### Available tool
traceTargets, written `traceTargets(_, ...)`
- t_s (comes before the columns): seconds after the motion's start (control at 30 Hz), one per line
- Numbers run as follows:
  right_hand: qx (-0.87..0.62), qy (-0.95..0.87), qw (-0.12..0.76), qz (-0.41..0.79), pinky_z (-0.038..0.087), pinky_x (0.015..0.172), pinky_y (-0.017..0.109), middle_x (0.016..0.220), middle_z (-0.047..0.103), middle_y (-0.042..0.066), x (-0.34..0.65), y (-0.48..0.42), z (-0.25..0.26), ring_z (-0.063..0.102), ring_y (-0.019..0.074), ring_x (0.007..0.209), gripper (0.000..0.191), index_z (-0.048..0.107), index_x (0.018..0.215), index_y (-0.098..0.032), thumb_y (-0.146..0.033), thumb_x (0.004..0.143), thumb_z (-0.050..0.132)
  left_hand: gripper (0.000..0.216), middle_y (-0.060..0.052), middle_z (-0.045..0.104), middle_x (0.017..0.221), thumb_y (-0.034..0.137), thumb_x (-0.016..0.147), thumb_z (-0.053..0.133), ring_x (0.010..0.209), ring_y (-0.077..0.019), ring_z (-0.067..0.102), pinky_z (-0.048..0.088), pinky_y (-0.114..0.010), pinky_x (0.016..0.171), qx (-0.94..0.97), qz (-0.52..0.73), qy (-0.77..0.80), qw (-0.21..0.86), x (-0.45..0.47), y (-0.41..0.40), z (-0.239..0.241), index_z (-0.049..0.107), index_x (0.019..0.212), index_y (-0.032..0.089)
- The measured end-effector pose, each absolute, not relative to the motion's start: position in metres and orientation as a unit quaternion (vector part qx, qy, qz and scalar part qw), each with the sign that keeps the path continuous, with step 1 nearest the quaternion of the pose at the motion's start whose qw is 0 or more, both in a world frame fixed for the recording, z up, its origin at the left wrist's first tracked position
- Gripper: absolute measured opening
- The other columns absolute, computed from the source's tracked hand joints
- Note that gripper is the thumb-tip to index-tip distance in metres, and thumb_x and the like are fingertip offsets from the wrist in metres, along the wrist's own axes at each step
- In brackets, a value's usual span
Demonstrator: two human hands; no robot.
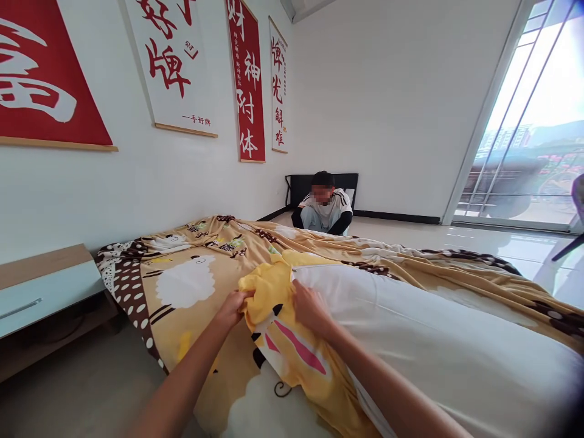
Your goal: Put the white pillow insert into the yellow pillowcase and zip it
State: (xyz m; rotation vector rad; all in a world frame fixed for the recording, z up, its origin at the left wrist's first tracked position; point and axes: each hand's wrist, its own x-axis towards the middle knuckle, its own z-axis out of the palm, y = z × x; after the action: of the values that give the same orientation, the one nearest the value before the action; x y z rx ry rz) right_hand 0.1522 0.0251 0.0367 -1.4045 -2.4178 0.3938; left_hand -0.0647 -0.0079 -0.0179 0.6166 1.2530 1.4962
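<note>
A yellow pillowcase [301, 350] with printed pink rabbit ears is bunched around the near end of a long white pillow [410, 316]. My left hand [233, 309] pinches the pillowcase's left edge, fingers closed on the cloth. At the pillow's end, my right hand [312, 310] is closed where yellow cloth meets white fabric; its fingertips are partly hidden, and it seems to grip the pillowcase. Both lie over a tan blanket [219, 322] printed with white sheep and a brown polka-dot border.
A low wooden cabinet [45, 292] with a white drawer stands at the left. Beyond the blanket, a person [326, 207] crouches near a black panel [347, 182]. Red and white scrolls [249, 85] hang on the wall. A glass door [515, 134] is at the right.
</note>
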Motion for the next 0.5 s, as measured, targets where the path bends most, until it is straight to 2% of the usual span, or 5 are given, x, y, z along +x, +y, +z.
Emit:
traceTargets(0.1, -0.547, -0.800, 0.196, 0.154, 0.035, 0.067, 0.029, 0.097, 0.064, 0.013, 0.169, 0.048, 0.052, 0.058, 0.0221, 0.086, 0.029, 0.056, 0.099, -0.016, -0.026, 0.093, 0.029, 0.021, -0.012, 0.070, 0.076, 0.009, 0.066, 0.074, 0.061, -0.0205, 0.067, 0.055, -0.027, 0.056, 0.258, 0.656, 0.504, 0.499, -0.079, -0.006, -0.006, 0.065, 0.085, 0.007)
traceTargets(0.2, -0.559, -0.781, 0.215, 0.175, 0.033, 0.064, 0.027, 0.097, 0.063, 0.013, 0.186, 0.069, 0.060, 0.056, 0.0201, 0.086, 0.028, 0.057, 0.085, -0.014, -0.029, 0.091, 0.035, 0.025, -0.012, 0.071, 0.080, 0.013, 0.067, 0.076, 0.062, -0.0203, 0.067, 0.055, -0.026, 0.054, 0.254, 0.669, 0.496, 0.492, -0.096, -0.009, -0.009, 0.066, 0.090, 0.008)
traceTargets(0.37, -0.544, -0.773, 0.191, 0.265, 0.030, 0.053, 0.023, 0.065, 0.058, 0.002, 0.188, 0.073, 0.042, 0.050, 0.0119, 0.059, 0.024, 0.055, 0.068, -0.014, -0.029, 0.085, 0.046, 0.024, -0.015, 0.069, 0.073, 0.021, 0.069, 0.076, 0.055, -0.0212, 0.064, 0.051, -0.026, 0.045, 0.206, 0.658, 0.521, 0.503, -0.108, -0.018, -0.036, 0.066, 0.083, 0.004)
traceTargets(0.43, -0.538, -0.768, 0.193, 0.289, 0.029, 0.051, 0.022, 0.061, 0.056, 0.001, 0.186, 0.071, 0.034, 0.048, 0.0106, 0.055, 0.024, 0.053, 0.066, -0.014, -0.028, 0.085, 0.046, 0.024, -0.017, 0.069, 0.076, 0.019, 0.070, 0.075, 0.057, -0.0220, 0.065, 0.052, -0.028, 0.047, 0.200, 0.657, 0.510, 0.517, -0.108, -0.027, -0.039, 0.066, 0.085, 0.002)
traceTargets(0.5, -0.538, -0.762, 0.203, 0.298, 0.029, 0.051, 0.022, 0.061, 0.056, 0.001, 0.185, 0.071, 0.031, 0.048, 0.0103, 0.055, 0.024, 0.052, 0.065, -0.015, -0.028, 0.084, 0.047, 0.025, -0.017, 0.070, 0.088, 0.019, 0.076, 0.068, 0.067, -0.0227, 0.067, 0.056, -0.030, 0.058, 0.197, 0.674, 0.481, 0.525, -0.106, -0.040, -0.037, 0.065, 0.095, 0.004)
